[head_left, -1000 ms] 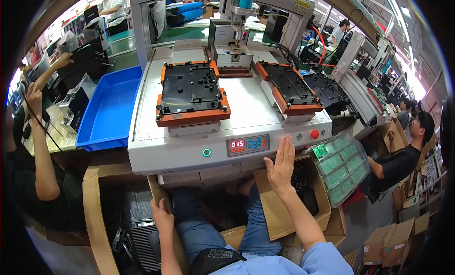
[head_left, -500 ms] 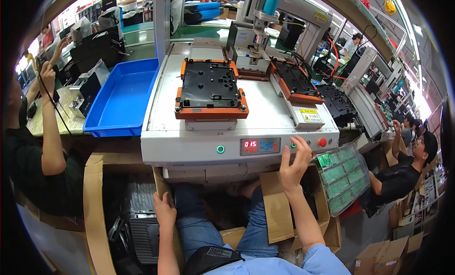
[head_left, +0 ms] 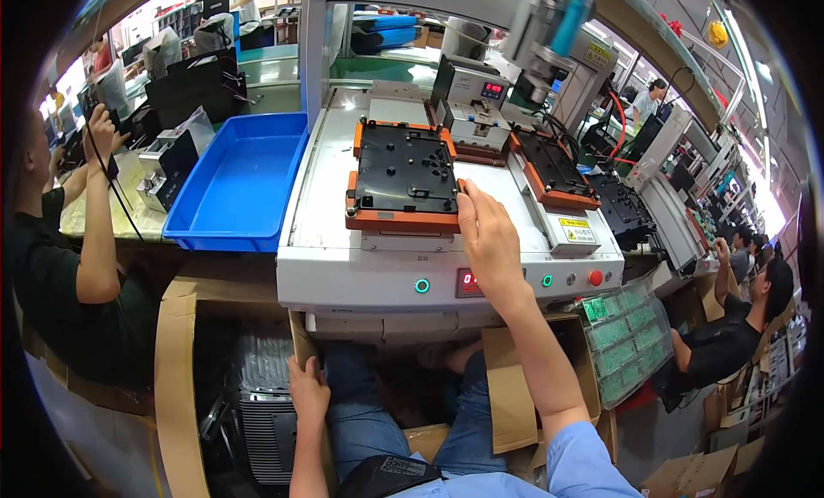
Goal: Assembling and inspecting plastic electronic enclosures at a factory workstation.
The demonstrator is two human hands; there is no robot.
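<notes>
Head view, looking down over a white machine bench [head_left: 343, 266] from a seated spot. My right hand [head_left: 489, 240] reaches up over the bench's near edge, fingers loosely spread and resting on the near right corner of a black fixture plate in an orange frame [head_left: 403, 176]; it touches the frame but grasps nothing. That fixture sits at the middle of the bench top. A second orange-framed fixture [head_left: 554, 167] lies to its right, a little farther off.

My left hand [head_left: 307, 395] is low and near, beside my knee, fingers curled over the edge of a cardboard box [head_left: 176, 343] that holds stacked dark trays [head_left: 262, 403]; I cannot tell whether it grips firmly.

A blue plastic bin [head_left: 236, 185] sits left of the bench. On the bench's front panel are a green button [head_left: 421, 285] and a red button [head_left: 595, 278]. Green circuit boards [head_left: 622, 330] lie in a tray at the near right. Other people work at far left and right.
</notes>
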